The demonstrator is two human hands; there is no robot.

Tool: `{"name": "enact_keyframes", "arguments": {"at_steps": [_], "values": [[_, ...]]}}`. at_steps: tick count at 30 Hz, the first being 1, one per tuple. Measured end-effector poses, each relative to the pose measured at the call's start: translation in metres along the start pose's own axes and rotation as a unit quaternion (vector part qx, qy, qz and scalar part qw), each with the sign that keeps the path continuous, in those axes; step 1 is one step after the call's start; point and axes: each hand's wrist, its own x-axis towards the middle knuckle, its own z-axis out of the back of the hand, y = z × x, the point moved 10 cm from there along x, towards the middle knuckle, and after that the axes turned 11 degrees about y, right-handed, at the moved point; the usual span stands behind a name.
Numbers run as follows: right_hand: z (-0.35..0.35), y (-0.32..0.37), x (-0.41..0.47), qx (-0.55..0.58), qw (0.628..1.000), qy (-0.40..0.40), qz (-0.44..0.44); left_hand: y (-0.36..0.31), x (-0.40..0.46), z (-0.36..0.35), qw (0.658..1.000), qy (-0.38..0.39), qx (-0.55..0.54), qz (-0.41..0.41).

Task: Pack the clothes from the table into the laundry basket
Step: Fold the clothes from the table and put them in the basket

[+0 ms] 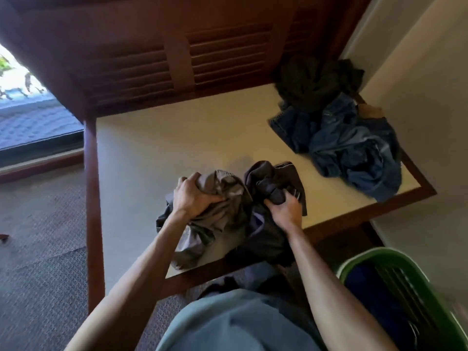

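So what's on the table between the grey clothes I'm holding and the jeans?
Nothing: in the head view, bare tabletop separates the grey clothes from the jeans.

No text, label or number can be read anywhere.

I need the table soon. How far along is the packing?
Done: blue fabric already lies in the green basket. In hand: left hand grips grey clothes, right hand a dark garment. Left: jeans and black clothing.
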Motion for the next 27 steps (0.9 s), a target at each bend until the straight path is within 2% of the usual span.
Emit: {"name": "enact_keyframes", "arguments": {"at_steps": [4, 8, 13, 20, 27], "values": [[0.068, -0.018, -0.045, 0.049, 0.992, -0.116, 0.011, -0.054, -0.016, -0.014, 0.995, 0.03, -0.067, -0.07], [0.131, -0.035, -0.093, 0.092, 0.974, -0.207, 0.019, -0.117, -0.041, -0.049, 0.977, 0.093, -0.141, -0.132], [0.19, -0.069, -0.15, 0.146, 0.952, -0.265, 0.047, -0.197, -0.087, -0.114, 0.95, 0.151, -0.194, -0.191], [0.297, -0.159, -0.244, 0.154, 0.919, -0.362, 0.037, -0.264, -0.148, -0.208, 0.932, 0.169, -0.26, -0.186], [0.378, -0.251, -0.331, 0.103, 0.881, -0.461, -0.024, -0.333, -0.197, -0.276, 0.901, 0.194, -0.317, -0.224]]}}
